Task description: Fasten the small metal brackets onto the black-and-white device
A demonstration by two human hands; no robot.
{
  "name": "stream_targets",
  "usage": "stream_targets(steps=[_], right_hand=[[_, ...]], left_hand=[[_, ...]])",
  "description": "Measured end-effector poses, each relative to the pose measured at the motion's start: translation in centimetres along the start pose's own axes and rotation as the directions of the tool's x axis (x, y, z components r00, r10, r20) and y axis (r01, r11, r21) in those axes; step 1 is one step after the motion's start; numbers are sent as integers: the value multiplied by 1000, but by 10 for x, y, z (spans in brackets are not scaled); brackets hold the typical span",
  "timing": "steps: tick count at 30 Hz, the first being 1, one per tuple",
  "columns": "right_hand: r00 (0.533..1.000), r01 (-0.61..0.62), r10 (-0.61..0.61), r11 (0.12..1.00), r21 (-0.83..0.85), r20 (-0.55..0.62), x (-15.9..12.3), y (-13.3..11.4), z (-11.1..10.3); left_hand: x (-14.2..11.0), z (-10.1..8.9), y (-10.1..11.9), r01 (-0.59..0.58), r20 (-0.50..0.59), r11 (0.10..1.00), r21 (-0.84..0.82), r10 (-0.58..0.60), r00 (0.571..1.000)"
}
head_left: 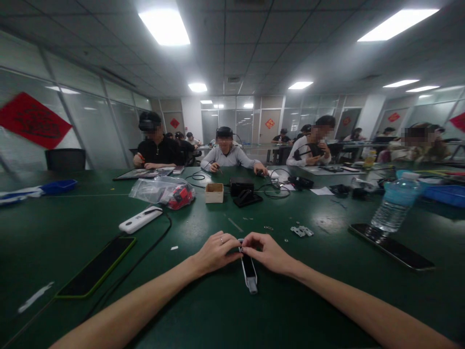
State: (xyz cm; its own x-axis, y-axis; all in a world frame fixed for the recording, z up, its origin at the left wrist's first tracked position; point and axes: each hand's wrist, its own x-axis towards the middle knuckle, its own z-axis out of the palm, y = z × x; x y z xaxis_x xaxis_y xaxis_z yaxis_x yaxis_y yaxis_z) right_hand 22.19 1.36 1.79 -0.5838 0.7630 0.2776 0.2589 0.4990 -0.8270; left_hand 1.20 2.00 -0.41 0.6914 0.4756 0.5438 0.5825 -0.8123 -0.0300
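Observation:
On the green table, a narrow device with a white rim, a dark inside and a grey near end (249, 271) lies lengthwise in front of me. My left hand (219, 250), wearing a ring, bends its fingers over the device's far end. From the other side, my right hand (267, 252) meets it there with thumb and forefinger pinched. A tiny piece seems to sit between the fingertips, too small to make out. Beyond my right hand lie several small metal plates (302, 231), with a few tiny rings near them.
Left are a phone with a green edge (97, 267), a white power strip (141, 220) and its black cable. Farther off are a plastic bag (160, 191) and a small box (214, 193). Right, a water bottle (394, 206) stands by another phone (392, 246). Several people sit opposite.

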Motion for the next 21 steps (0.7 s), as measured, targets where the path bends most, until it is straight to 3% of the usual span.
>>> stream_targets(steps=[13, 21], right_hand=[[999, -39, 43, 995, 90, -33, 0, -3, 2], [999, -10, 13, 998, 70, -43, 0, 2, 2]], left_hand=[[-1, -3, 0, 0, -16, 998, -58, -1, 1000], [0, -5, 0, -82, -63, 993, -88, 77, 995]])
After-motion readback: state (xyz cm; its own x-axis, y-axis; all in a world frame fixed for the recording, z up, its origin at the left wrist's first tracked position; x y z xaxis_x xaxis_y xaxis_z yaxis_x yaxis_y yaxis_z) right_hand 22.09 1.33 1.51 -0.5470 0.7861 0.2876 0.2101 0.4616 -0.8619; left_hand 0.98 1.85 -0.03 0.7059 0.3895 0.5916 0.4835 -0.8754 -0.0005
